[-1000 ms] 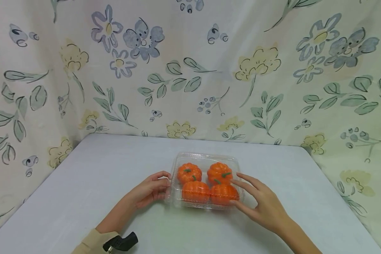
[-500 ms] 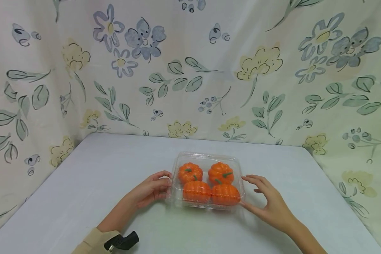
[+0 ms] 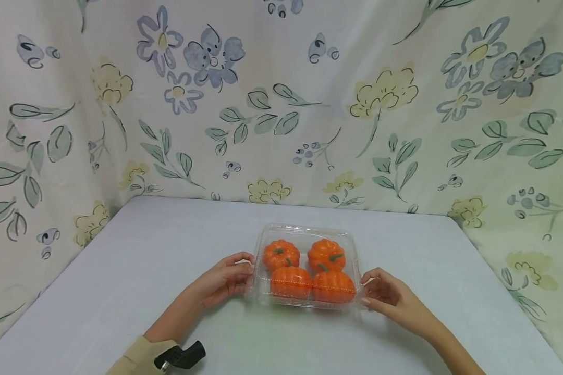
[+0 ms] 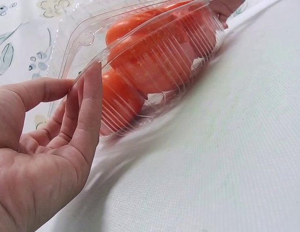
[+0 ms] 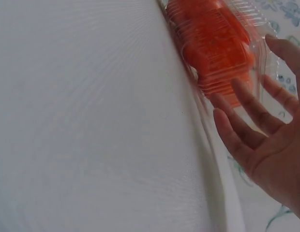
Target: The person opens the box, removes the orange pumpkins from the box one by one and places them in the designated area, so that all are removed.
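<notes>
A clear plastic clamshell box [image 3: 305, 233] sits mid-table, its lid lying over several small orange pumpkins [image 3: 291, 283] with green stems. My left hand [image 3: 222, 281] pinches the box's left rim; in the left wrist view the thumb and fingertips meet on the thin plastic edge [image 4: 111, 48]. At the opposite side is my right hand [image 3: 394, 299], its fingers loosely bent and the thumb tip right at the front right corner. The right wrist view shows those fingers [image 5: 256, 111] spread below the rim, thumb well apart from them.
A white cloth covers the table [image 3: 169, 234]. Behind and beside it hangs a floral curtain [image 3: 281, 104]. A black device [image 3: 180, 357] is strapped at the left wrist, by a beige sleeve [image 3: 138, 357].
My right hand has drawn back from over the box's right part to just beside its right edge, its fingers bending more. The left hand keeps its pinch and the box stays put.
</notes>
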`<state>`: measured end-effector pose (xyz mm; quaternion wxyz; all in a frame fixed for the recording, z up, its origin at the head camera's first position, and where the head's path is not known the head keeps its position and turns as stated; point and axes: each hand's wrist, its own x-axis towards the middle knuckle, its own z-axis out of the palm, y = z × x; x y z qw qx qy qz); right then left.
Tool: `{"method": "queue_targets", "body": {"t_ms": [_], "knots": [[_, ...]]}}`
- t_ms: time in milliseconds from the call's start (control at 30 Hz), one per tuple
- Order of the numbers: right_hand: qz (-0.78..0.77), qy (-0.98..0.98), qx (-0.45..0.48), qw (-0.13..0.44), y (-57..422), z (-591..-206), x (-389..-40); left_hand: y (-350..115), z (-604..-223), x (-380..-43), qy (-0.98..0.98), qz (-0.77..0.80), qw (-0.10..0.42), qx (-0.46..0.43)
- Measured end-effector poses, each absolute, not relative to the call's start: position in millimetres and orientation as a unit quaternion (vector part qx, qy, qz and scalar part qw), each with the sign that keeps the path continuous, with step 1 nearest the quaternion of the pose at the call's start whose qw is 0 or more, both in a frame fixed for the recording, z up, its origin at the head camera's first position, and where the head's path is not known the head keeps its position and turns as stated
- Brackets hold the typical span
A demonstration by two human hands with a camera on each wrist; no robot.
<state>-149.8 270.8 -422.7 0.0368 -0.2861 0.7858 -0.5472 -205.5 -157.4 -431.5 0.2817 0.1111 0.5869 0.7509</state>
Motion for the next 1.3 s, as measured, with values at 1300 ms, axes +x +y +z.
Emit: {"method": "queue_targets", "body": {"t_ms": [1300], "knots": [[-0.719, 0.562, -0.27, 0.308, 274.2, -434.7, -152.4, -153.7, -433.1, -203.6, 0.57, 0.764, 0.28, 0.114]]}}
